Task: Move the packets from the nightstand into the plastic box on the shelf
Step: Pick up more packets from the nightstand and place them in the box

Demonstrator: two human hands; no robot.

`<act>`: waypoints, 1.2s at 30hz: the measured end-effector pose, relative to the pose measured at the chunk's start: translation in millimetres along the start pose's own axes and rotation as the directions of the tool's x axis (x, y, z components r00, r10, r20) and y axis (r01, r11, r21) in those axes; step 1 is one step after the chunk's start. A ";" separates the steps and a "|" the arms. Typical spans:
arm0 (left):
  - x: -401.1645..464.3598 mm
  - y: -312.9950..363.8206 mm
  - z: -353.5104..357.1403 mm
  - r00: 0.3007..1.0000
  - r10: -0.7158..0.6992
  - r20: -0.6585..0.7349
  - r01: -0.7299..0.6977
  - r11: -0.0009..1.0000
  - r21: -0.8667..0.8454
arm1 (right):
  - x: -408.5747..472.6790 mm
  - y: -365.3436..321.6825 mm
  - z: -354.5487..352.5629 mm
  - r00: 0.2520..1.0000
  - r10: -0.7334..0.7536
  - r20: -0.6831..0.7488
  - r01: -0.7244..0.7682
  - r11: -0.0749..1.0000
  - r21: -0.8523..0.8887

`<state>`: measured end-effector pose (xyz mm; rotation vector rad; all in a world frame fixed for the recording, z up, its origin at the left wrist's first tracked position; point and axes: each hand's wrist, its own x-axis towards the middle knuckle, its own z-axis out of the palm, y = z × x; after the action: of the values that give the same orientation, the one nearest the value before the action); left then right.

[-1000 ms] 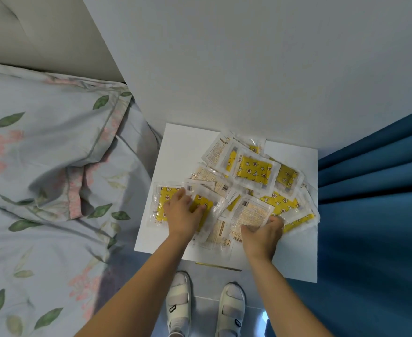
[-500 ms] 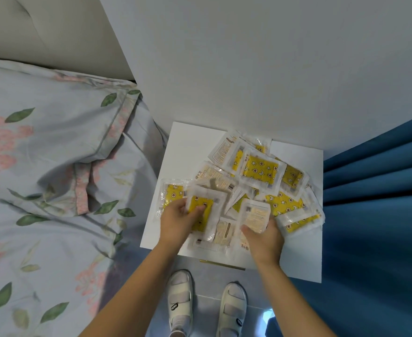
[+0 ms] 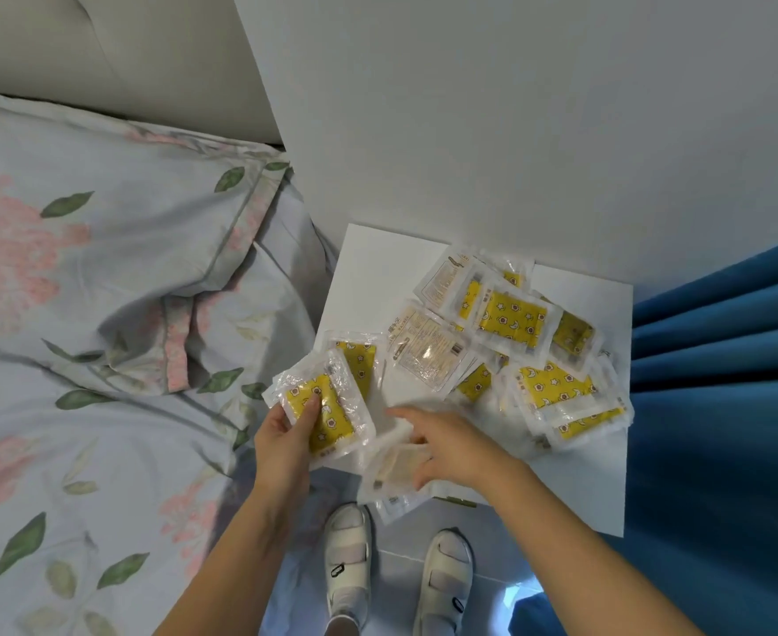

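Observation:
Several clear packets with yellow star-print inserts [image 3: 511, 319] lie heaped on the white nightstand [image 3: 364, 277]. My left hand [image 3: 286, 433] grips one yellow packet [image 3: 323, 410] lifted off the nightstand's front left corner, thumb on its face. My right hand [image 3: 442, 447] holds a pale packet [image 3: 396, 465] at the front edge, blurred by motion, with its forefinger stretched toward the left. Another packet [image 3: 359, 364] lies just behind the lifted one. No plastic box or shelf is in view.
A bed with a floral pillow and cover [image 3: 102, 314] fills the left side, close against the nightstand. A blue curtain [image 3: 722, 406] hangs on the right. A white wall stands behind. My feet in white sandals [image 3: 396, 571] are on the floor below.
My left hand has lifted a yellow packet up and leftward off the pile. My right hand has slid left along the front edge with a pale packet. The camera has shifted slightly.

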<state>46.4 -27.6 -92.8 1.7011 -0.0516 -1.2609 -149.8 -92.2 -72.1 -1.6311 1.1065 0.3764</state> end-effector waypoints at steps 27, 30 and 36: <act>-13.6 11.7 -25.9 0.991 0.017 0.134 -0.036 0.989 0.141 | -8.1 2.2 -4.1 0.968 0.200 -0.153 -0.030 0.695 0.718; -27.3 25.6 -23.2 0.987 0.054 0.153 -0.078 0.985 0.156 | -15.6 -14.6 -10.2 0.969 0.166 -0.185 0.064 0.552 0.831; -80.4 67.6 -28.8 0.981 0.156 0.116 -0.174 0.972 0.156 | -44.0 -52.5 -19.5 0.967 0.113 -0.229 0.157 0.442 0.883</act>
<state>63.3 -0.2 11.3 1.7318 -0.3619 -1.2460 -135.8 -89.4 -2.3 -0.6934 1.1638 -0.4528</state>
